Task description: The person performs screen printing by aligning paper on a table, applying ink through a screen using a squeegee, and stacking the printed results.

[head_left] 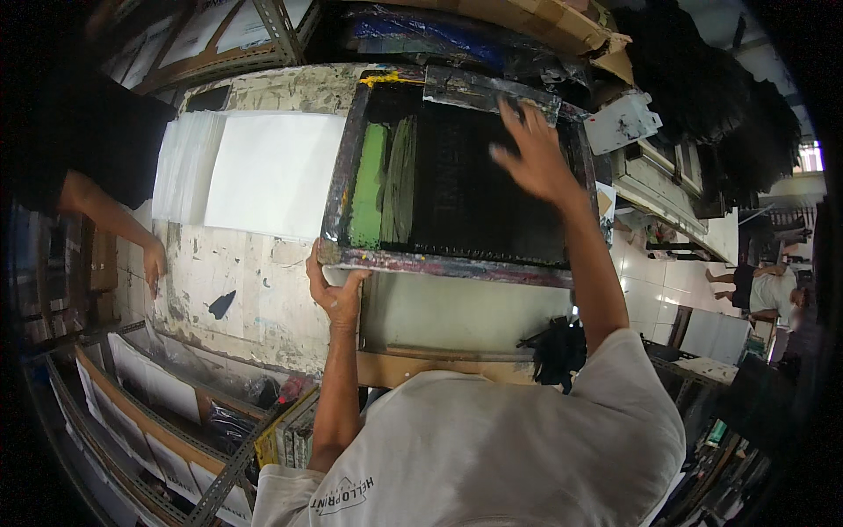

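A screen-printing frame (457, 261) with black mesh lies on the worktable. My left hand (336, 294) grips its near left corner, index finger along the left side and thumb under the near edge. My right hand (537, 158) is open over the mesh's far right part, fingers spread and slightly blurred. Its fingertips are near a dark flat strip (474, 90) along the far edge; whether they touch it I cannot tell. A broad green strip (369, 180) and a dark olive strip (401, 180) run down the left of the mesh. White sheets (277, 171) lie left of the frame.
Another person's hand (154, 263) hangs by the table's left edge. The worn, paint-spotted table (263, 290) bears a small dark scrap (222, 305). Metal racks (219, 479) stand at lower left. A dark cloth (558, 351) hangs near my right side. Another person (773, 294) is far right.
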Motion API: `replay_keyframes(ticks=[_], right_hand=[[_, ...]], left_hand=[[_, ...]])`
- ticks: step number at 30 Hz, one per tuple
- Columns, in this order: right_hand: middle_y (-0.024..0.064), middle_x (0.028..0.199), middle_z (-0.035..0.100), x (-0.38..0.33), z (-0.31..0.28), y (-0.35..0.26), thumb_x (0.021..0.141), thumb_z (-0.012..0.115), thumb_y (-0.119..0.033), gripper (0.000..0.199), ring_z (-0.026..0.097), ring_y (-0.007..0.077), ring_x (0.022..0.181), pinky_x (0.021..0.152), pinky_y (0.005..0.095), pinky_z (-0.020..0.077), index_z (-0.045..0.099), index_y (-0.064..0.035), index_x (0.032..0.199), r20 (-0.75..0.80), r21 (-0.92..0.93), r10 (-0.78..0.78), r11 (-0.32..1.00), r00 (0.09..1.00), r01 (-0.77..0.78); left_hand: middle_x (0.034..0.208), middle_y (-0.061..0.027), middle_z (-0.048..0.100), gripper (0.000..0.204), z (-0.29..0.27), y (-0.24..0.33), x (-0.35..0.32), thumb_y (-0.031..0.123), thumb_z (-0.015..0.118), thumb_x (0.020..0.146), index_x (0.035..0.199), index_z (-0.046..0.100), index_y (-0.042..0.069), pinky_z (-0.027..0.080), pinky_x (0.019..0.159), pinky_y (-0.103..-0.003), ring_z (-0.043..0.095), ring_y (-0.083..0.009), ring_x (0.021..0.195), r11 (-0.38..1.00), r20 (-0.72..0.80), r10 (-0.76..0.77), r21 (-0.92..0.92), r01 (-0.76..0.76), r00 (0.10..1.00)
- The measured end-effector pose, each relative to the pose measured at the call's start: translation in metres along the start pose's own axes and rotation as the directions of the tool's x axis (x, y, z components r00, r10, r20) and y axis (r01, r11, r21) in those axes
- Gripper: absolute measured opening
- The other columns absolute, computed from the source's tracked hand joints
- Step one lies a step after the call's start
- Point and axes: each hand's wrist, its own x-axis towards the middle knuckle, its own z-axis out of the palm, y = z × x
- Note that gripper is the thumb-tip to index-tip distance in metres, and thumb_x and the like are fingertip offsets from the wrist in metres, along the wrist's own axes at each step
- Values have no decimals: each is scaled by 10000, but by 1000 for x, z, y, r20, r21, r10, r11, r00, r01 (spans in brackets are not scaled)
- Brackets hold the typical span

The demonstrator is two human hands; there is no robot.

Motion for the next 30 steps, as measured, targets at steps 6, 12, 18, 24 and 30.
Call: replay_keyframes(ticks=[6,12,18,24,30], right_hand=[[247,1482,379,-146,-99,-87,830,704,-120,822,343,424,1379,1088,601,263,303,-203,1543,335,-238,140,969,932,-60],[211,1437,448,-119,-107,-47,822,673,-58,743,351,380,1374,1129,566,171,388,-198,1494,-247,-340,45,932,968,-130],[188,1422,473,-111,-112,-43,827,678,-84,691,376,355,1361,1109,548,203,433,-183,1466,-304,-293,6,951,953,-100],[167,1372,512,-106,-120,-33,833,689,-110,635,414,340,1323,1086,543,242,477,-154,1430,-356,-281,-56,958,933,-49],[142,1359,538,-94,-121,-22,834,707,-137,630,431,308,1316,1083,537,251,490,-171,1424,-358,-306,-69,951,931,-46]], left_hand=[[1316,-171,543,775,29,100,53,78,813,711,1386,457,-53,362,1052,-384,508,-266,1174,998,-62,27,-49,-30,998],[1271,-204,528,696,65,93,81,278,712,879,1414,407,-45,398,973,-405,506,-310,1127,977,48,72,198,-80,996],[1270,-196,519,546,88,21,-1,343,777,778,1161,609,-9,387,964,-497,482,-371,1174,575,123,-123,818,-30,985],[1099,-132,593,290,103,8,-1,195,778,734,909,677,-14,475,832,-467,584,-330,1011,659,118,82,738,-142,990],[905,-104,599,194,106,36,0,45,603,887,1054,548,-40,577,559,-334,628,-193,687,857,104,-476,-169,488,873]])
